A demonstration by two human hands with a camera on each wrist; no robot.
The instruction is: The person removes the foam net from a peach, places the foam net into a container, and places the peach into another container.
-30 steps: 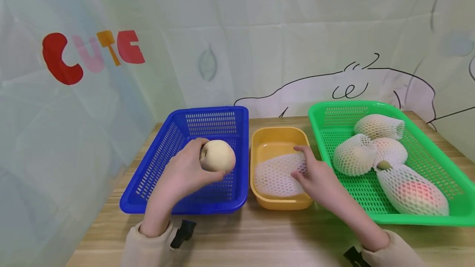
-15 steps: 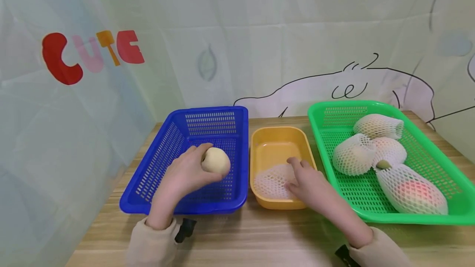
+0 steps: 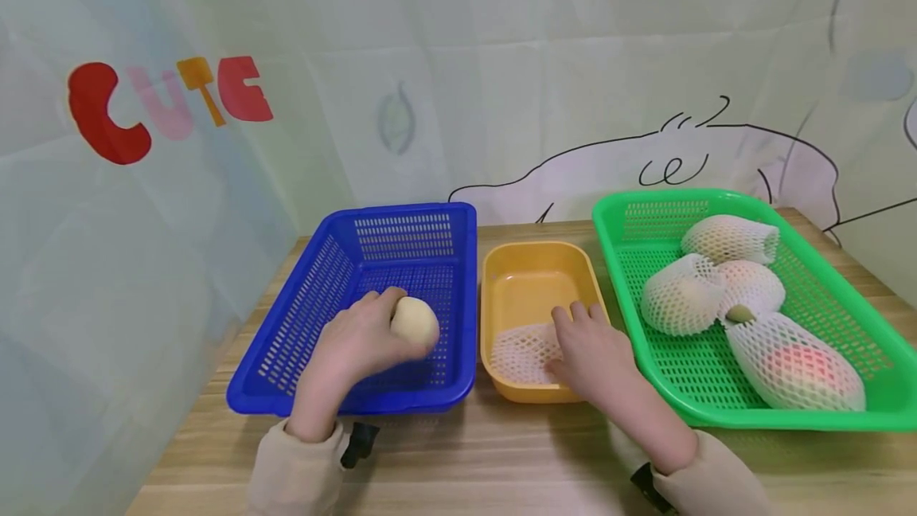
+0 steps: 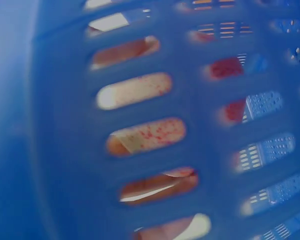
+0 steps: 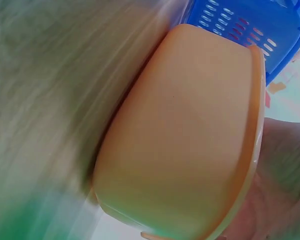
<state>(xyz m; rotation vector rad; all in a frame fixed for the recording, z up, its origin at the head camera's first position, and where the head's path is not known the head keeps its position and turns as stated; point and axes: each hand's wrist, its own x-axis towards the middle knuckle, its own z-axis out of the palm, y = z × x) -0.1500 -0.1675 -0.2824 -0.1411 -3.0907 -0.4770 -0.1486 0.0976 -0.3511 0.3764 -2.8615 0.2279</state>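
Note:
My left hand point(image 3: 354, 345) grips a pale peach point(image 3: 415, 323) inside the blue slotted basket point(image 3: 351, 404), thumb on the near side and fingers behind it. Through the basket's slots, the left wrist view shows the peach's red-speckled skin point(image 4: 155, 135). My right hand point(image 3: 598, 361) reaches over the right rim of the small orange tub point(image 3: 526, 285), fingers fairly straight. Under its fingertips and thumb lies a white foam fruit net point(image 3: 521, 353) at the tub's near end. In the right wrist view the tub's outer wall hides most of that hand.
A green basket point(image 3: 774, 420) stands on the right with several fruits in white foam nets, the nearest one blushed red point(image 3: 802, 373). All three containers sit side by side on a wooden table point(image 3: 458, 468). A printed curtain point(image 3: 358, 102) hangs behind.
The left hand has lowered the peach deeper into the blue basket. The right hand has come left and nearer over the foam net, which has been pushed toward the tub's near end.

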